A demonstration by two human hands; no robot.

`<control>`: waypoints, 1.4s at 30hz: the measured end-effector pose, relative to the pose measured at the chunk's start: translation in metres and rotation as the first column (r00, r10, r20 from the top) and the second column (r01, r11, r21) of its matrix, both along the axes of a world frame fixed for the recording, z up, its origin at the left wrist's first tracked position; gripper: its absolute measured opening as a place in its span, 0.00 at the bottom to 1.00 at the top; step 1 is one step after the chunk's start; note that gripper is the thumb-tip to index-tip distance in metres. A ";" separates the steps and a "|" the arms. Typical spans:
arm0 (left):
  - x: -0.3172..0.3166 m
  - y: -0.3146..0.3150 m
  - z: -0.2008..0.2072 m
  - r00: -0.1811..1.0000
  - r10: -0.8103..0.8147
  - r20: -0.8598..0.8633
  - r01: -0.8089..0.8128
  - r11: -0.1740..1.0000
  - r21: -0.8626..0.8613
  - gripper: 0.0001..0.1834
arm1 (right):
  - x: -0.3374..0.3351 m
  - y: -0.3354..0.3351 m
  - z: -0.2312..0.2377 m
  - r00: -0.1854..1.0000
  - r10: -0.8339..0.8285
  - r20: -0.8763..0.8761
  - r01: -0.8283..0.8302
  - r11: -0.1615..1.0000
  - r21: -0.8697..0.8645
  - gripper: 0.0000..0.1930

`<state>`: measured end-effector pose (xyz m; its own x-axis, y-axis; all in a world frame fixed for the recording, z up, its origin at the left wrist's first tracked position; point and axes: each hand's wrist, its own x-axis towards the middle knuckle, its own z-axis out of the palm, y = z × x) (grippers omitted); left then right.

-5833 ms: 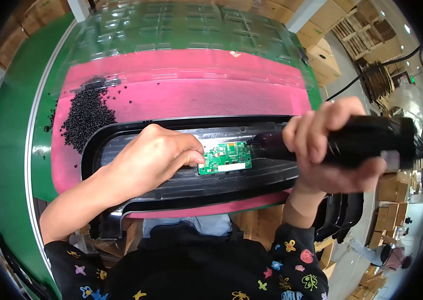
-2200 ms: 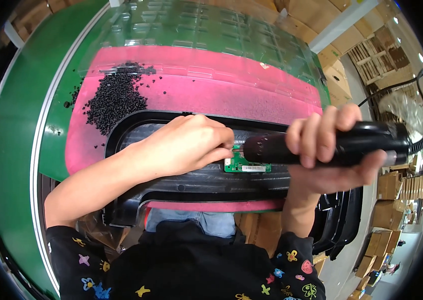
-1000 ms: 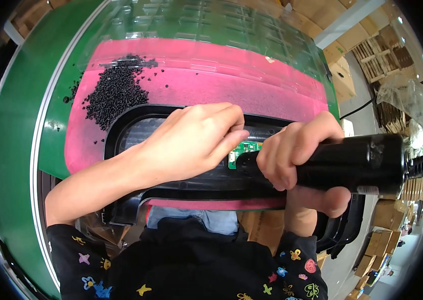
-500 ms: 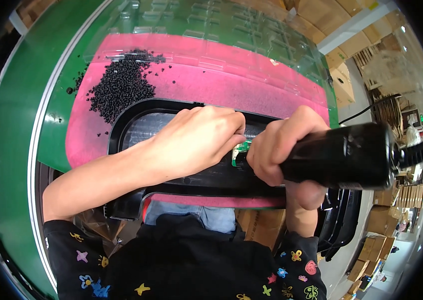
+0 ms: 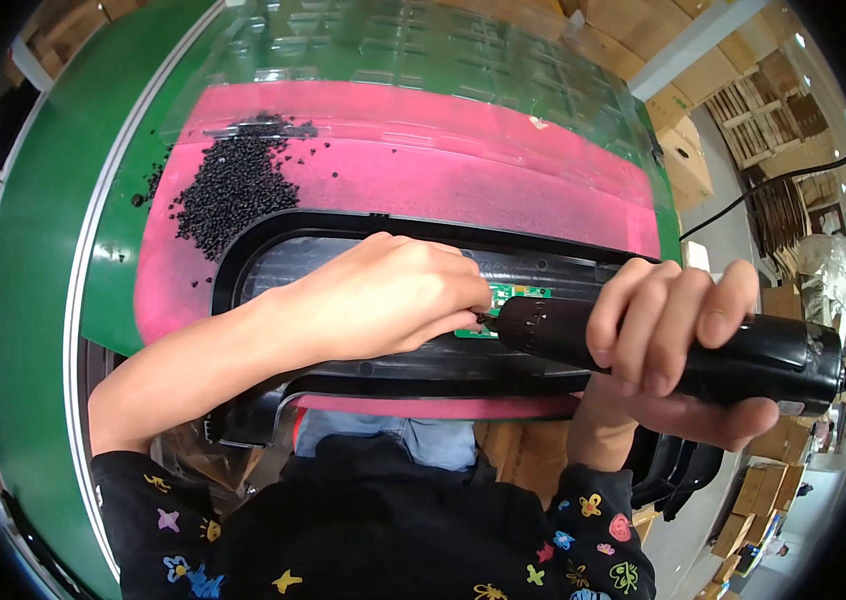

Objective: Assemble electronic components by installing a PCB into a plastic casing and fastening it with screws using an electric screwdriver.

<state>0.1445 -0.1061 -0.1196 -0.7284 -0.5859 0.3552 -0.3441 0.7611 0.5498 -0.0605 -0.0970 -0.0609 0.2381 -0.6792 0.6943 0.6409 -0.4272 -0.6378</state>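
My right hand [image 5: 658,325] is wrapped round a black corded electric screwdriver [image 5: 778,360], held nearly level with its tip pointing left. My left hand [image 5: 403,295] is closed in a pinch right at the screwdriver's tip; whatever its fingertips hold is too small to make out. Under the tip lies a small green circuit board [image 5: 528,292], partly covered by my left fingers and the tool. The board sits inside a long black plastic housing [image 5: 423,378] with rounded ends and a raised rim, and my left forearm crosses over it.
A heap of small black screws [image 5: 233,190] spreads over the pink mat [image 5: 373,180], left of the housing's far rim. Behind it lies a clear plastic tray [image 5: 423,50] on the green table [image 5: 28,250]. More black housings [image 5: 678,465] stand at the lower right, and cardboard boxes beyond.
The screwdriver has shifted right and its nose now shows, with my right hand's grip moved back along the body and fingers loosened. My left hand stays over the board, now pinching at the tip.
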 end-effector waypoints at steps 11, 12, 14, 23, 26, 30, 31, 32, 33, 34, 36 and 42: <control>-0.006 0.004 0.009 0.997 0.063 -0.037 -0.052 0.971 0.235 0.23 | -0.036 0.002 0.010 0.990 -0.069 -0.124 0.073 0.997 0.029 0.28; -0.005 0.005 0.009 0.992 0.120 0.032 -0.124 0.976 0.177 0.26 | -0.042 0.000 0.010 0.972 -0.087 -0.217 0.096 0.995 0.034 0.28; -0.003 0.003 0.006 0.987 0.128 0.099 -0.141 0.981 0.131 0.29 | -0.047 0.001 0.002 0.958 -0.181 -0.224 0.209 0.972 0.109 0.30; -0.006 0.002 0.007 0.971 0.104 0.217 -0.135 0.982 0.129 0.26 | -0.056 -0.009 -0.020 0.960 -0.182 -0.212 0.216 0.965 0.150 0.30; -0.005 0.001 0.006 0.973 0.109 0.206 -0.128 0.988 0.085 0.25 | -0.053 -0.009 -0.021 0.955 -0.197 -0.222 0.236 0.957 0.168 0.30; -0.004 0.004 0.009 0.966 0.110 0.233 -0.134 0.987 0.089 0.24 | -0.041 -0.004 -0.017 0.939 -0.226 -0.259 0.276 0.944 0.178 0.29; -0.004 0.004 0.012 0.964 0.107 0.243 -0.139 0.984 0.116 0.23 | -0.039 -0.004 -0.018 0.939 -0.220 -0.265 0.272 0.946 0.178 0.28; -0.003 0.004 0.019 0.964 0.113 0.241 -0.146 0.981 0.124 0.22 | -0.039 -0.004 -0.018 0.938 -0.217 -0.269 0.269 0.947 0.176 0.28; -0.002 0.005 0.024 0.972 0.137 0.191 -0.155 0.984 0.086 0.20 | -0.038 -0.005 -0.018 0.935 -0.209 -0.288 0.267 0.947 0.178 0.28; 0.002 0.006 0.029 0.977 0.159 0.141 -0.166 0.985 0.045 0.19 | -0.033 -0.003 -0.016 0.919 -0.250 -0.304 0.312 0.933 0.178 0.29; 0.009 0.006 0.046 0.973 0.202 0.113 -0.204 0.979 0.006 0.16 | -0.034 -0.003 -0.017 0.903 -0.270 -0.333 0.337 0.928 0.161 0.29; 0.055 0.033 0.075 0.794 0.605 -0.060 -0.608 0.793 -0.036 0.09 | -0.050 -0.004 -0.020 0.969 -0.172 -0.176 0.215 0.941 0.263 0.27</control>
<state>0.1992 -0.0734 -0.0447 -0.2129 -0.8825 0.4192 -0.7214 0.4314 0.5418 -0.1108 -0.1007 -0.0813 0.1682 -0.8831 0.4381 0.4530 -0.3255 -0.8300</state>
